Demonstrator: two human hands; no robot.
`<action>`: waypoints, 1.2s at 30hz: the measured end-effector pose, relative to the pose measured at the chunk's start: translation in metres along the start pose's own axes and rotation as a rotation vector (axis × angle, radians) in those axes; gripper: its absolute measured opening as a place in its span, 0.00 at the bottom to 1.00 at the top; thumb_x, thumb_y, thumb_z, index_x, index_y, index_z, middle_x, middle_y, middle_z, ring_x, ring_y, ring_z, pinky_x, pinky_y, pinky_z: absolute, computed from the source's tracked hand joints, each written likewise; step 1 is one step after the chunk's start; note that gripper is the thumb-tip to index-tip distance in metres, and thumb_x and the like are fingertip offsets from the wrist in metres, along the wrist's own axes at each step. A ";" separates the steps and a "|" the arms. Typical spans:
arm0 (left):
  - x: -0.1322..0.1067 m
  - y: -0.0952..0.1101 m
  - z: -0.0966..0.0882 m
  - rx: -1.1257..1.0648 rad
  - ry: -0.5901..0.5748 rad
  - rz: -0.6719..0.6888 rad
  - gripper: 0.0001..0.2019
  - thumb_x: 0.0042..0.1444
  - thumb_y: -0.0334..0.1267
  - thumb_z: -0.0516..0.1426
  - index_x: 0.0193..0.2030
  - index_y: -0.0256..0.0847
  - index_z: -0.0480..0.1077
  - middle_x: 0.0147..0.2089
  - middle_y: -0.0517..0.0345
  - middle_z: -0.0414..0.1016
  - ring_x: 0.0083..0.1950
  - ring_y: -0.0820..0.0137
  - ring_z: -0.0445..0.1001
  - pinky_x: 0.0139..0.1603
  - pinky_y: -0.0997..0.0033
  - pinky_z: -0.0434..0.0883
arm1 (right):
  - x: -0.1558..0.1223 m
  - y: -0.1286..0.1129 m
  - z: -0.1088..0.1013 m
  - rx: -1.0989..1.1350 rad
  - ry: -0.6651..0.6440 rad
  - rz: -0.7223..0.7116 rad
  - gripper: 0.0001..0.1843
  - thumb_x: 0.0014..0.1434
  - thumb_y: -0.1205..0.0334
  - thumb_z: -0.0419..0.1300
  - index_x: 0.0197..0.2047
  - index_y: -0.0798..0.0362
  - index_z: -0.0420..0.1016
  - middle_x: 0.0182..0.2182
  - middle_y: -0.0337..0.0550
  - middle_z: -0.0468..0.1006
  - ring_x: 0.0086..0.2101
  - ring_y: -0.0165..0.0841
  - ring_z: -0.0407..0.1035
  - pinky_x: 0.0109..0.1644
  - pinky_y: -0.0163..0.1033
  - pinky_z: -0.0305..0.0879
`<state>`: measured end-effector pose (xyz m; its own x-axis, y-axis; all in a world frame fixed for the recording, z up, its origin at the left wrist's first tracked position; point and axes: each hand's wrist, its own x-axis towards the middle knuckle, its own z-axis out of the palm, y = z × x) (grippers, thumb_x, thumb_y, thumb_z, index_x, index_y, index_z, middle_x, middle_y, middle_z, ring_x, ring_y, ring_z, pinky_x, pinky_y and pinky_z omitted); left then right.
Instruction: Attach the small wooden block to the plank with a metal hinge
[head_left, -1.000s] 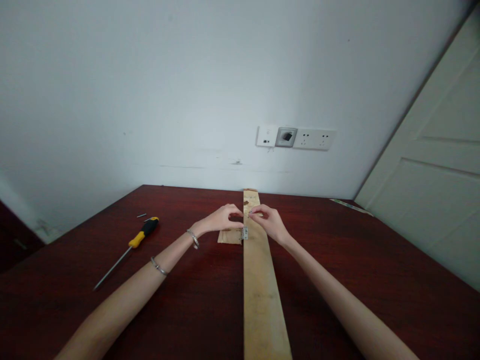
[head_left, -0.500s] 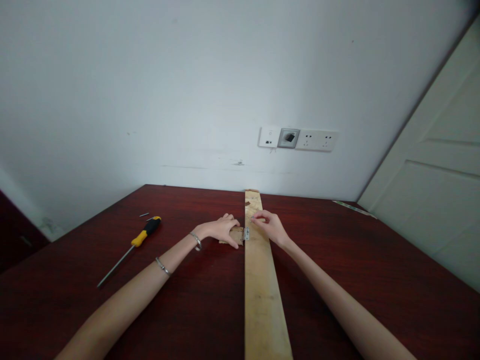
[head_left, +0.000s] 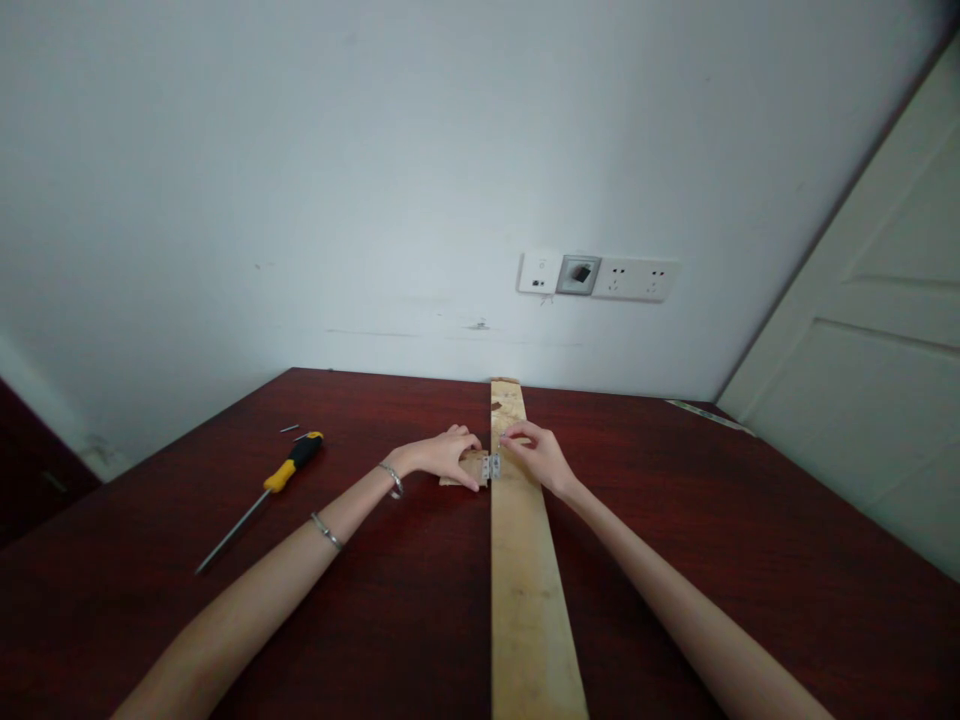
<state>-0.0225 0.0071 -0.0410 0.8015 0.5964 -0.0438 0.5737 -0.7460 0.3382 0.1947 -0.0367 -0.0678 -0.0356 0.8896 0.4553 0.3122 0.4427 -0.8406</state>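
A small metal hinge point(head_left: 491, 467) lies open across the joint between a short brown wooden piece point(head_left: 474, 466) and a long pale wooden board point(head_left: 529, 590). My left hand point(head_left: 446, 456) grips the short piece, thumb on its near edge and fingers on the far side, covering part of it. Just above the hinge, my right hand point(head_left: 538, 453) is pinched over the long board. A thin silvery bit, seemingly a small screw point(head_left: 501, 440), shows at its fingertips.
A yellow-and-black screwdriver point(head_left: 282, 470) lies left on the dark red table point(head_left: 360, 620), with a small metal pin or screw point(head_left: 289, 429) beyond its handle. Behind the table stands a white wall with sockets point(head_left: 631, 280). A pale door point(head_left: 885, 350) leans in at right.
The hinge now shows both leaves, one on each wooden piece; before, mainly the leaf on the long board was visible. My right hand has shifted very slightly; my left stays in place.
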 end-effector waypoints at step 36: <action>0.002 0.003 -0.002 0.076 -0.011 0.021 0.34 0.43 0.60 0.62 0.52 0.38 0.65 0.48 0.50 0.63 0.49 0.59 0.65 0.48 0.67 0.64 | -0.001 0.006 0.016 -0.208 -0.116 -0.080 0.07 0.53 0.59 0.62 0.32 0.50 0.81 0.33 0.42 0.78 0.37 0.36 0.71 0.46 0.42 0.65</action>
<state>-0.0200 0.0069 -0.0378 0.8152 0.5772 -0.0477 0.5673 -0.7792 0.2666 0.1816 -0.0327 -0.0780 -0.1733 0.8648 0.4712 0.4926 0.4904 -0.7189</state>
